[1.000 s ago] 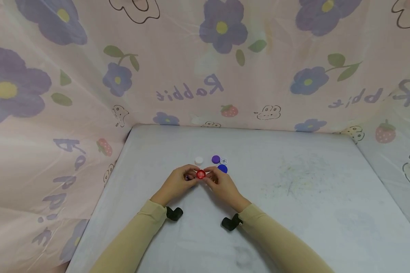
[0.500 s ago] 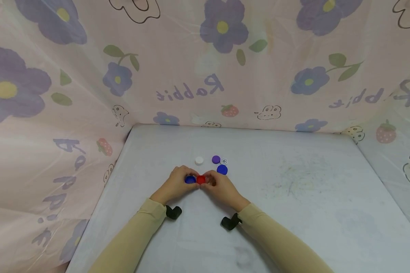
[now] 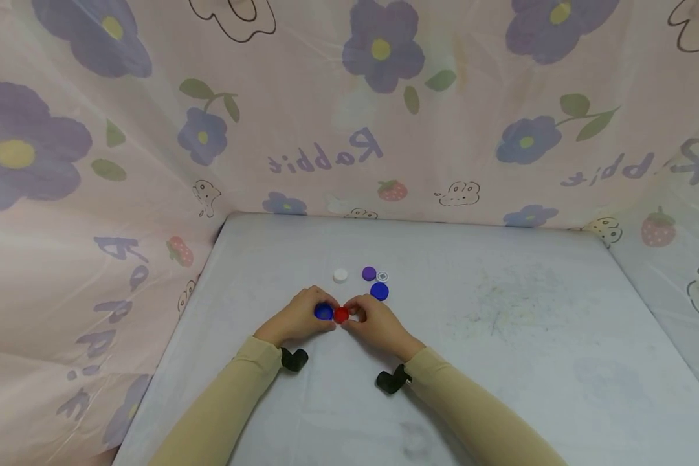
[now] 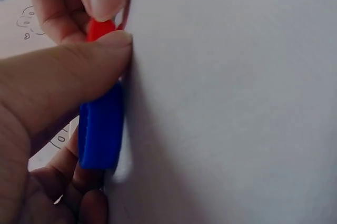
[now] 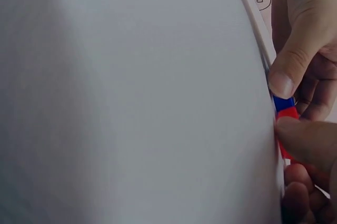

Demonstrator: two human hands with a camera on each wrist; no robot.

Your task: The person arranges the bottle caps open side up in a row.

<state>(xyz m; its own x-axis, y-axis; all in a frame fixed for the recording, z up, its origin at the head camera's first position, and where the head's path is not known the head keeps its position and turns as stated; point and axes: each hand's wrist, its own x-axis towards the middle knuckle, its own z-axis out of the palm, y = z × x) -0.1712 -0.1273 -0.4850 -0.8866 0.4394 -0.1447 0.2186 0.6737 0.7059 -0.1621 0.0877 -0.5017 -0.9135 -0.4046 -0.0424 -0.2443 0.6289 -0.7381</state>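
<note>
In the head view my left hand [image 3: 297, 317] curls its thumb and fingers round a blue bottle cap [image 3: 323, 312], hollow side up. My right hand [image 3: 381, 327] pinches a smaller red bottle cap [image 3: 341, 315] just to the right of it. The two caps sit side by side, and their rims seem to touch. From the left wrist view, the blue cap [image 4: 102, 132] rests low at the tabletop, with my left thumb across part of it. In the right wrist view my right thumb covers much of the red cap [image 5: 287, 113].
Beyond the hands on the white tabletop [image 3: 443, 362] lie a white cap [image 3: 340, 276], a purple cap [image 3: 369, 274], a white patterned disc [image 3: 382, 276] and a second blue cap [image 3: 379, 291]. A flowered curtain [image 3: 314, 103] stands behind the table.
The red cap has come down and towards me from between both hands. The blue cap in my left hand, mostly hidden before, now shows beside it. The other caps stay put.
</note>
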